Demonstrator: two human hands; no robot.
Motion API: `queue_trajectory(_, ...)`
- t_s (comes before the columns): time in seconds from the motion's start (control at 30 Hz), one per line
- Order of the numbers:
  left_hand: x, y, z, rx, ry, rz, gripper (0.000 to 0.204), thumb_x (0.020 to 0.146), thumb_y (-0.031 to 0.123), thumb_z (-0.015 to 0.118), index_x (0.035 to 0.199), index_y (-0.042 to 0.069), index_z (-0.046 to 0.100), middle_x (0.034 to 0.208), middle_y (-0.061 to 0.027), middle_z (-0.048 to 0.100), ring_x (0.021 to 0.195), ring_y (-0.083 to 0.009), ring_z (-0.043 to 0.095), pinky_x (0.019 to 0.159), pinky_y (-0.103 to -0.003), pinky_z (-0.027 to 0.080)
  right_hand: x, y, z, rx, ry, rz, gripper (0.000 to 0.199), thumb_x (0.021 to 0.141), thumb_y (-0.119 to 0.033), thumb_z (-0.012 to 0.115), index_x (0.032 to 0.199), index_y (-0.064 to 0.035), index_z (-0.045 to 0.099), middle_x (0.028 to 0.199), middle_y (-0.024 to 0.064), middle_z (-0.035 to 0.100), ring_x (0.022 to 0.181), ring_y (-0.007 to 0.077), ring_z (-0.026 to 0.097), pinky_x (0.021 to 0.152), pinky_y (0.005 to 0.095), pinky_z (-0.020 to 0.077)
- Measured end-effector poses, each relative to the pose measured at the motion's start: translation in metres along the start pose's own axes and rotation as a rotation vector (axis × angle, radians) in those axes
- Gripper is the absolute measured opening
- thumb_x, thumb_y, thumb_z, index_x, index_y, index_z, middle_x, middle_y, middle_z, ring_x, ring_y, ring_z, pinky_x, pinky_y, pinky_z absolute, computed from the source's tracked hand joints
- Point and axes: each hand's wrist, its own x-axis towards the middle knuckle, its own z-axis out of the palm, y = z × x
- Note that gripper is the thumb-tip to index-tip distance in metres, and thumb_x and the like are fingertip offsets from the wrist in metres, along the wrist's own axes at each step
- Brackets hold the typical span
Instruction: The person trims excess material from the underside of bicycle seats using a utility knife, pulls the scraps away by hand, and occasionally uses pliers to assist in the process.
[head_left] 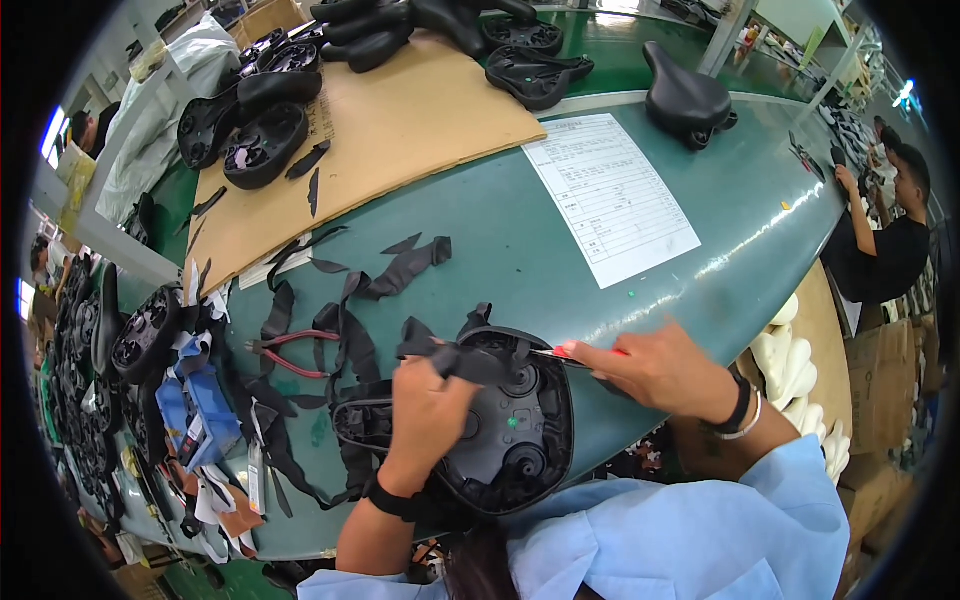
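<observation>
An upturned black bicycle saddle [490, 432] lies on the green table in front of me, its plastic underside facing up. My left hand [430, 408] is closed on a strip of black cover material [462, 362] above the saddle's rim. In my right hand [655, 368] is a red-handled tool with a thin metal blade [546, 352], its tip at the saddle's far edge. My fingers cover much of the handle, so its exact kind is unclear.
Red-handled pliers [300, 352] and black offcuts [400, 270] lie to the left. A printed sheet [612, 200] and a finished-looking saddle [686, 98] are on the far side. Cardboard [400, 110] bears more saddles. A blue box [200, 405] stands left; another person [885, 235] works at right.
</observation>
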Motion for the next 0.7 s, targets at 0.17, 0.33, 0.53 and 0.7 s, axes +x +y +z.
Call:
queue_trajectory(0.17,-0.009,-0.011,-0.007,-1.55,0.598,-0.156,0.025,0.087,0.019,0.056,0.087,-0.005,0.063,0.069,-0.001,0.058,0.069,-0.0141,0.055,0.06,-0.022,0.04,-0.035,-0.049,0.004,0.117,-0.024,0.344,0.046,0.085,-0.02,0.064,0.13,-0.0198,0.053,0.06,0.0026,0.05,0.048,0.0218,0.052,0.043,0.0355,0.0379)
queue_trajectory(0.33,-0.01,0.019,-0.008,-0.094,0.254,-0.007,0.013,0.075,0.01,0.069,0.08,0.0,0.062,0.067,-0.0092,0.059,0.061,-0.0224,0.056,0.052,-0.03,0.042,-0.01,-0.039,0.0,0.14,0.019,0.351,0.043,0.084,-0.019,0.064,0.126,-0.0185,0.056,0.062,0.0055,0.057,0.05,0.0255,0.055,0.045,0.0359,0.0391)
queue_trajectory(0.53,0.005,-0.007,0.011,0.596,0.17,0.182,0.018,0.065,0.018,0.073,0.066,0.003,0.063,0.062,-0.013,0.06,0.058,-0.031,0.057,0.053,-0.037,0.044,-0.006,-0.02,-0.001,0.277,0.153,0.251,0.041,0.088,-0.021,0.058,0.128,-0.0223,0.052,0.061,0.0049,0.056,0.051,0.0258,0.057,0.045,0.0371,0.0389)
queue_trajectory(0.7,0.008,-0.014,0.008,0.252,0.316,0.18,0.021,0.068,0.019,0.073,0.062,0.002,0.063,0.048,-0.011,0.051,0.049,-0.027,0.055,0.048,-0.037,0.041,0.001,-0.041,0.016,0.035,0.081,0.243,0.045,0.085,-0.02,0.063,0.129,-0.0164,0.052,0.06,0.006,0.054,0.045,0.0257,0.051,0.041,0.0368,0.0349)
